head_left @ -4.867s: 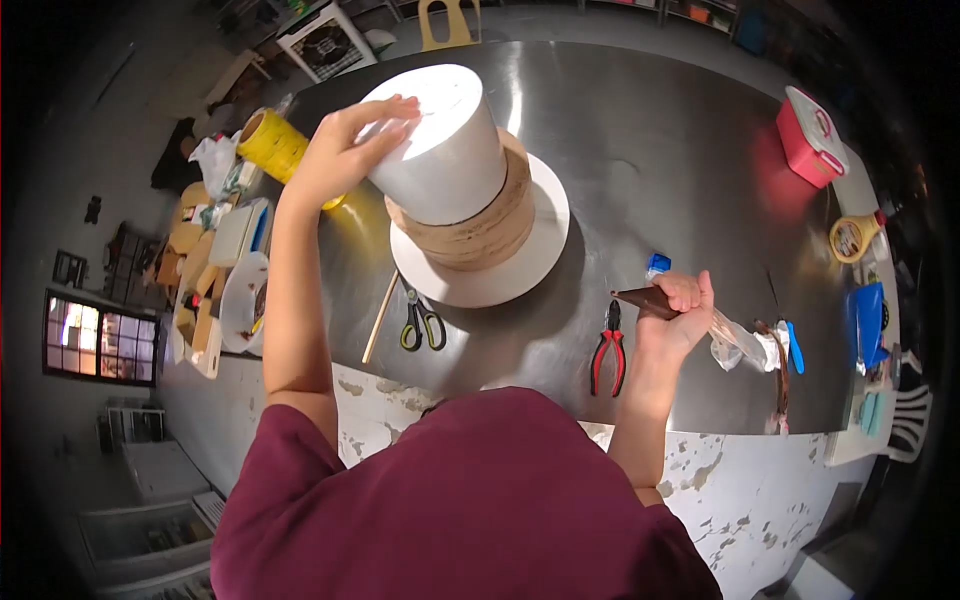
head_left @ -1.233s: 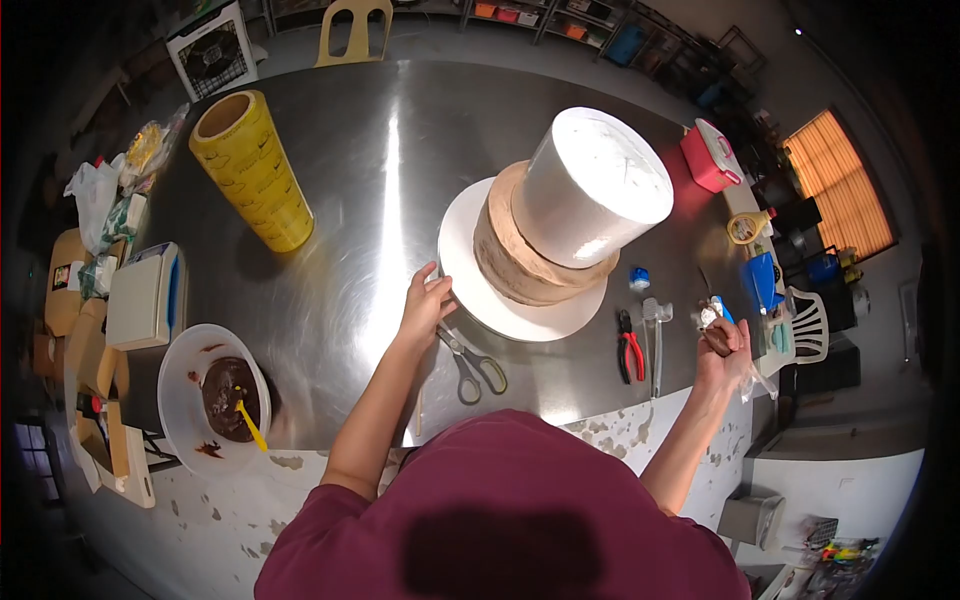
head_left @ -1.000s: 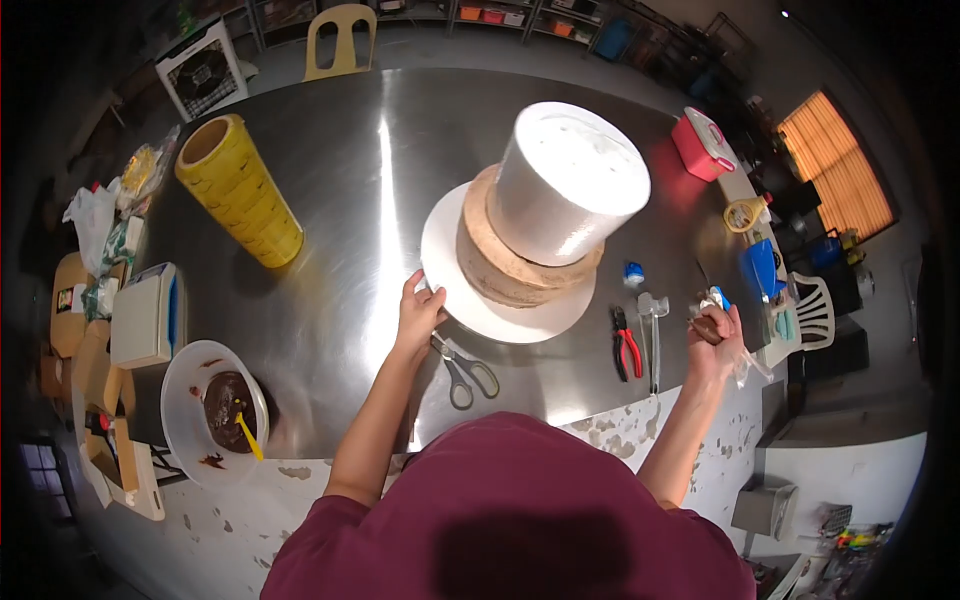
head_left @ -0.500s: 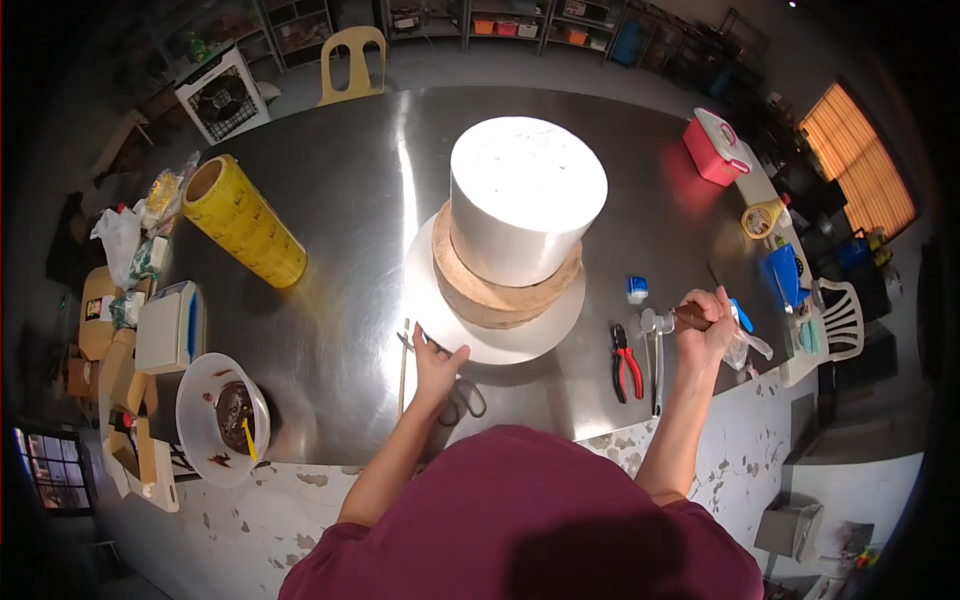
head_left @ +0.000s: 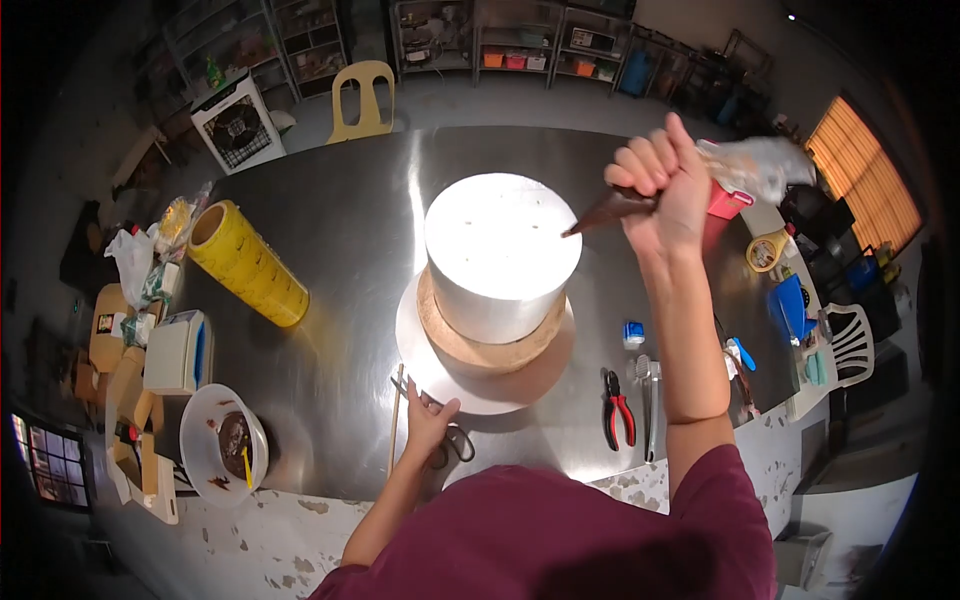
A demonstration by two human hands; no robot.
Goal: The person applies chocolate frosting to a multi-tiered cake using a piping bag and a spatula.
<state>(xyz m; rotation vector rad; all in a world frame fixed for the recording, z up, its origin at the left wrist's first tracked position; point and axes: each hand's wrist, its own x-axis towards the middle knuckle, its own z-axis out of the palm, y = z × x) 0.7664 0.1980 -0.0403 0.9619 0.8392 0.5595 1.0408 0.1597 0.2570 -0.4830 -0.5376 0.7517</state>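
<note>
My right hand (head_left: pixel 665 190) is closed around a piping bag filled with dark brown chocolate (head_left: pixel 618 205). The bag's pointed tip is at the upper right rim of a tall white cylinder (head_left: pixel 500 240), which has small dark marks on its top. Beneath that cylinder is a wider brown round layer (head_left: pixel 490 352), standing on a round white board (head_left: pixel 485 392). At the board's near left rim, my left hand (head_left: pixel 428 425) touches the edge with thumb and fingers spread apart. Scissors (head_left: pixel 455 447) and a thin stick (head_left: pixel 394 430) lie beside that hand.
Red-handled pliers (head_left: pixel 618 412), a metal tool (head_left: pixel 648 400) and a small blue-and-white box (head_left: pixel 633 334) lie on the right. On the left are a yellow wrap roll (head_left: pixel 250 265), a white scale (head_left: pixel 175 355) and a bowl with chocolate (head_left: pixel 222 440). A pink box (head_left: pixel 728 202) is partly hidden.
My right hand has lifted the piping bag up from beside the pliers to the white cylinder's top edge. My left hand stays by the board's rim. The view has shifted slightly.
</note>
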